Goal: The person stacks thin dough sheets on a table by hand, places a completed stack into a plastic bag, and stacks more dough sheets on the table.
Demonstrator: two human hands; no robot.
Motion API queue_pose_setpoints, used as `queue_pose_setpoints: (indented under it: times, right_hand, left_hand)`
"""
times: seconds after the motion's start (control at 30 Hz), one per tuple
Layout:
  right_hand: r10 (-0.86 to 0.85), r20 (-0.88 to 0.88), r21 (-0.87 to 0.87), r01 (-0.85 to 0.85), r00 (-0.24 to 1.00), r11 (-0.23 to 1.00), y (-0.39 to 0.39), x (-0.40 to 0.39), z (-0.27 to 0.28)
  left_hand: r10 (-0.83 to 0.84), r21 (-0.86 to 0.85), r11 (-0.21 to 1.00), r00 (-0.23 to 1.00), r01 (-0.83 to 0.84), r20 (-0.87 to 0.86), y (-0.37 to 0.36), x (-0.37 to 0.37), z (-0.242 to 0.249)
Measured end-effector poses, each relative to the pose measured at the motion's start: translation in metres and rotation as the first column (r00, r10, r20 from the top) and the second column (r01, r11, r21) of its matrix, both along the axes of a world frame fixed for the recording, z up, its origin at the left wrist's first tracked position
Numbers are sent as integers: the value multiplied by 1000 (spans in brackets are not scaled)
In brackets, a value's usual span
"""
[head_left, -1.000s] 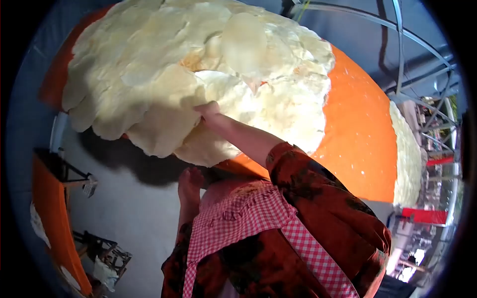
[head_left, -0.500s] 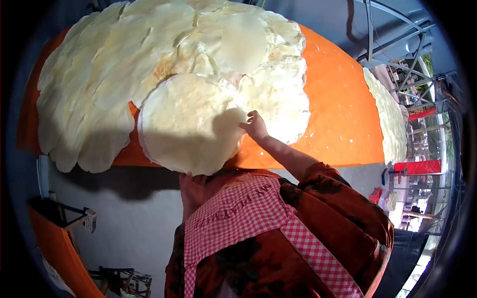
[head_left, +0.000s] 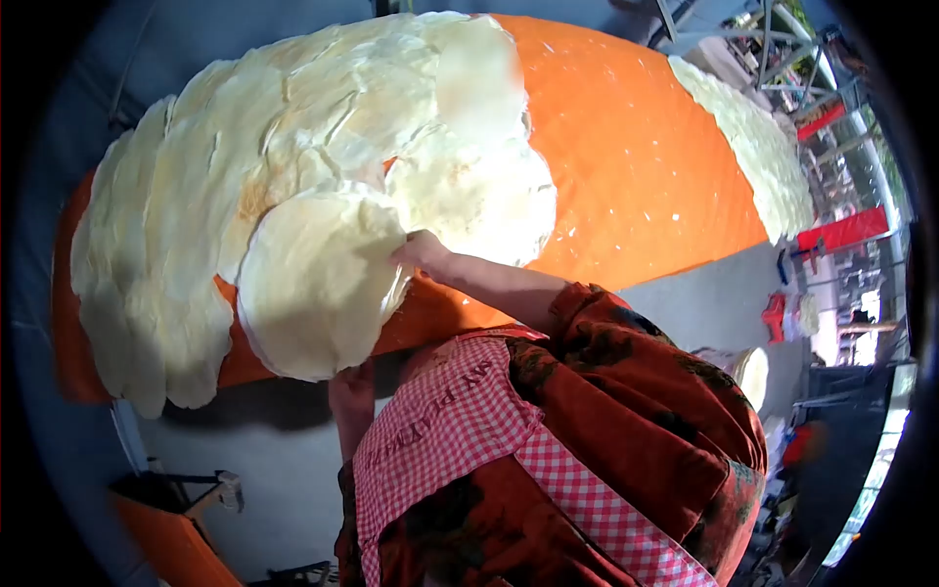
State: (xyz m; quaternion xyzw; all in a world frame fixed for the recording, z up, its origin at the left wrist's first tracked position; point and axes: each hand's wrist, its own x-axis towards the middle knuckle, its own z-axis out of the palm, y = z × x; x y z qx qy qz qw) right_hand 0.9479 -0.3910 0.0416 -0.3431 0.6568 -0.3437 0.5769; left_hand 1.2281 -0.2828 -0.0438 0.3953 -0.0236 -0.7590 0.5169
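Observation:
A large round pale flatbread [head_left: 318,279] lies at the near side of the orange cloth [head_left: 626,166], its lower edge hanging past the cloth's front. My right hand [head_left: 423,252] is closed in a pinch at its right edge, which lifts and curls a little. Below the bread's lower edge is my left hand [head_left: 352,386], gripping that edge from underneath; its fingertips are mostly hidden. Many more thin flatbreads [head_left: 196,186] overlap in a wide layer behind and to the left. Another bright round one [head_left: 469,196] lies just beyond my right hand.
Farther right, more pale rounds [head_left: 743,137] cover the far end of the orange surface. A pale roll or stack [head_left: 751,377] stands lower right near the floor. An orange-covered piece with a dark frame [head_left: 176,533] is at lower left. Metal frame bars [head_left: 768,49] rise at upper right.
My view has turned, so the cloth and breads appear shifted left and tilted. My right hand has gone from loosely curled beside the bread's edge to pinching it.

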Motion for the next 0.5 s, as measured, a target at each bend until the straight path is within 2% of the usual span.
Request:
queue_pose_setpoints:
  times: [0.03,0.07,0.1,0.13,0.17,0.2,0.23,0.33,0.37,0.4,0.47,0.5]
  right_hand:
    - [-9,-133,-35,5,991,999,-4,-11,-7]
    - [-16,-264,-68,-2,964,998,-9,-19,-18]
    - [-21,-385,-95,-17,923,995,-11,-22,-29]
    - [-66,-406,13,78,912,997,-3,-24,-8]
    - [-87,-324,18,98,942,995,3,-31,-16]
    - [-107,-241,30,118,965,993,9,-36,-34]
    - [-127,-158,45,136,979,990,15,-42,-44]
    - [-150,136,293,105,979,950,23,-54,12]
    - [-181,231,380,83,956,921,24,-57,20]
    - [-159,290,354,49,944,934,12,-58,-6]
    - [-141,345,120,106,928,987,-3,-61,-7]
    - [-132,361,4,140,923,990,-6,-70,-9]
  left_hand:
    - [-32,6,999,999,32,-16,5,-10,4]
    - [-100,-92,990,993,105,57,16,-23,18]
    - [-88,-84,992,988,99,129,29,-35,31]
    - [-76,-83,992,977,94,198,37,-49,42]
    - [-65,-86,992,963,90,260,39,-62,52]
    - [84,179,980,995,-91,48,36,-70,66]
    - [51,189,980,995,-66,85,38,-75,68]
    - [-30,224,975,982,-13,188,50,-86,69]
    - [-4,254,967,985,-40,170,54,-93,71]
    - [20,283,957,989,-62,149,58,-101,72]
    - [59,345,934,994,-88,94,61,-124,70]
    - [7,307,951,998,-26,65,62,-136,67]
